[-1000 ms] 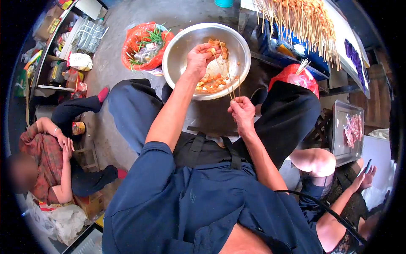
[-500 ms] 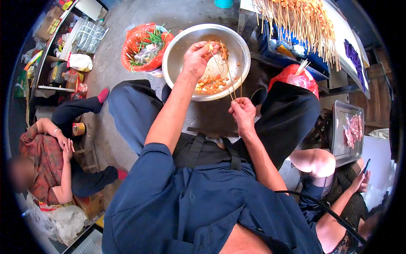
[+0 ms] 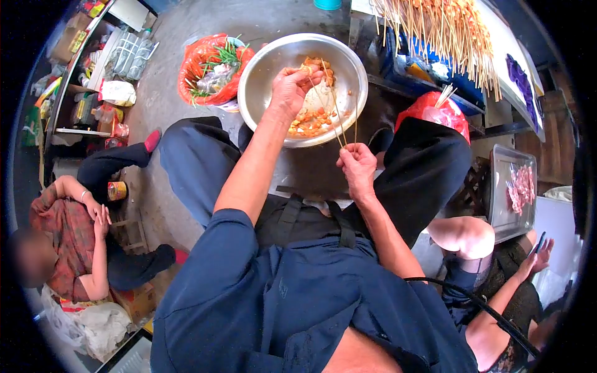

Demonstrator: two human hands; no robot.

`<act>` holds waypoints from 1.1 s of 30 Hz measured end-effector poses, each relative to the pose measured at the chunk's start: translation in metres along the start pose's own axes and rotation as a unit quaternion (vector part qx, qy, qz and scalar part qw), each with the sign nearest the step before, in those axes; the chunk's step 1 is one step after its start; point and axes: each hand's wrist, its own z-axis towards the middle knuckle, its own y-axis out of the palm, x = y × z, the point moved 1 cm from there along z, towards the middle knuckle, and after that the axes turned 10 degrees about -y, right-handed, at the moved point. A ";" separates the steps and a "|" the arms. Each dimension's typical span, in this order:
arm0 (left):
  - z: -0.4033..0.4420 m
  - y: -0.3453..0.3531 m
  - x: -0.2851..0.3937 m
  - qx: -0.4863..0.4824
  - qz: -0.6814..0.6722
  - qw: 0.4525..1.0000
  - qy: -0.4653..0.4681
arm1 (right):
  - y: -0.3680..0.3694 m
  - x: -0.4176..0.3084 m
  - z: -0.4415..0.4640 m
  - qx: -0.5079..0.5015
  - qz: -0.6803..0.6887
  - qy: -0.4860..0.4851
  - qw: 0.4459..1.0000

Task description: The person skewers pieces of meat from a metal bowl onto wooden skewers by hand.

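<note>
My left hand (image 3: 293, 88) is over a wide steel basin (image 3: 261, 112), its fingers pinched round a small pale piece of food (image 3: 306, 69) at the tip of one thin bamboo skewer. The piece is mostly covered by the fingertips. Just below the basin's near rim, my right hand (image 3: 357, 163) is closed on the lower ends of a few bamboo skewers (image 3: 336, 118), which fan upward over the basin. Orange-coated chunks of food (image 3: 311, 121) lie in the basin, with another heap (image 3: 326, 69) toward its far side.
A bucket lined with a red bag (image 3: 189, 74) holds green stalks, left of the basin. Many loaded skewers (image 3: 460, 31) lie on a table at upper right. A red bag (image 3: 435, 118) holds sticks. A tray (image 3: 497, 211) carries skewered meat. Two people sit at either side.
My left hand has shifted slightly, its fingers closing further over the food at the skewer tip. My right hand stays nearly still. The seated person at right has opened their fingers beside the phone.
</note>
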 end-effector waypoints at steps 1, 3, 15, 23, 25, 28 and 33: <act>0.000 0.000 0.001 0.000 0.000 1.000 0.000 | 0.001 0.000 -0.001 0.001 -0.007 -0.004 1.000; 0.000 -0.001 0.002 0.009 0.015 1.000 -0.009 | 0.002 0.001 -0.003 0.003 -0.015 -0.007 1.000; -0.005 0.004 -0.012 0.009 0.104 0.994 -0.015 | 0.009 0.009 -0.014 0.027 -0.023 -0.049 0.998; -0.012 0.005 -0.032 0.007 0.143 0.988 -0.057 | 0.014 0.003 -0.013 0.041 0.002 0.001 0.999; -0.018 0.010 -0.044 0.018 0.161 0.983 -0.084 | 0.016 -0.001 -0.005 0.054 0.035 0.007 0.998; -0.026 0.022 -0.041 0.000 0.171 0.982 -0.080 | 0.016 0.001 0.001 0.066 0.075 0.017 0.995; -0.035 0.035 -0.049 -0.026 0.214 0.968 -0.126 | 0.018 -0.013 0.019 0.092 0.118 0.057 0.987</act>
